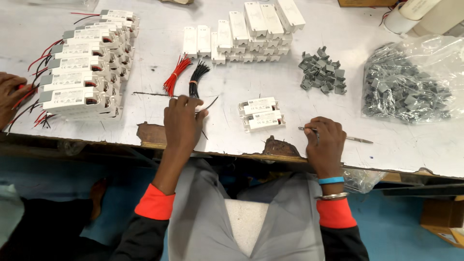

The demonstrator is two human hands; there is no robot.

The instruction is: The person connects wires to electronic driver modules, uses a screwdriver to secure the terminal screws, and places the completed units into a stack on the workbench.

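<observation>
White, scuffed and chipped along its near edge, the desk (145, 72) carries everything here. At that edge the left hand (182, 121) rests palm down, its fingertips pinching one black wire (210, 103) at the foot of the black bundle (197, 77), which lies just beside the red bundle (176, 75). The right hand (326, 142) sits at the near edge too, well apart from the left, its grip pressed together on a thin metal tool (355, 139) that lies flat on the desk and points right. Between the hands lie two white boxes (261, 114), side by side, touching neither hand. Bare surface runs behind these boxes up to the stack (251, 31) of white boxes at the back, and more bare surface lies to the right of the tool, before the clear bag (413, 79) of grey clips. A loose heap of grey clips (323, 70) sits between the stack and the bag. Far left, wired units (84, 72) stand in a stepped row that reaches nearly to the near edge, their red and black leads trailing left, where another person's hand (10, 96) rests at the frame's edge. Two brown patches of broken edge show, one beside each wrist.
</observation>
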